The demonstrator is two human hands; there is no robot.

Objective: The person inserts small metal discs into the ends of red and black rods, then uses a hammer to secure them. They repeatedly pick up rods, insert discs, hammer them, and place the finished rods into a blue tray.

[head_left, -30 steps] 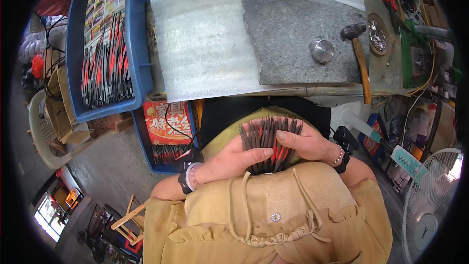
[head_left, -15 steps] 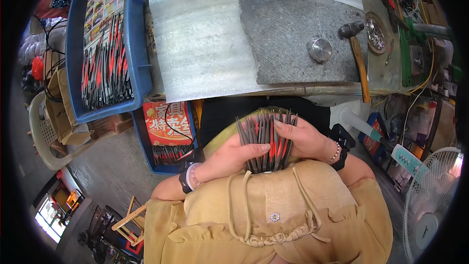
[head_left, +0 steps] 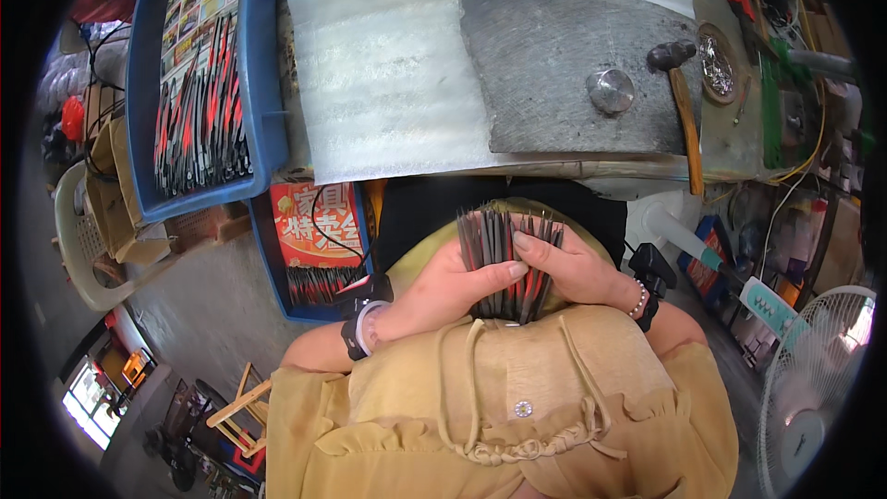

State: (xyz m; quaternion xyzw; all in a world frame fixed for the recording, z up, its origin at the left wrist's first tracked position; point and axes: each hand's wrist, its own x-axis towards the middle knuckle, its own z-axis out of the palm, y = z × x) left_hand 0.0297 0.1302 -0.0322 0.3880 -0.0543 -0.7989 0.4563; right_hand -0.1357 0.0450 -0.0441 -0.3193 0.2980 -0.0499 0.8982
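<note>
Thumbs: the left hand point(head_left: 451, 283) has slid its thumb inward since the earlier frame, and its tip now sits close to the right hand's point(head_left: 580, 268) thumb.
Bundle: here it is, a thick bundle of slim, pointed black-and-red tools point(head_left: 494, 245), upper tips fanned away from the body, held just before the tan fabric top point(head_left: 591, 356).
Grip: both hands close around it, one from each side, thumbs across the front.
Bench: beyond the hands, a white foam sheet point(head_left: 388, 83), and partly over it a grey stone slab point(head_left: 554, 51) carrying a round silver metal block point(head_left: 611, 91).
Hammer: a dark-headed, wooden-handled hammer point(head_left: 683, 102) lies at the slab's right side, handle reaching past the bench edge.
Trays: off left, a big blue plastic tray point(head_left: 264, 148) holds more such tools; a smaller blue tray point(head_left: 273, 282) sits below.
</note>
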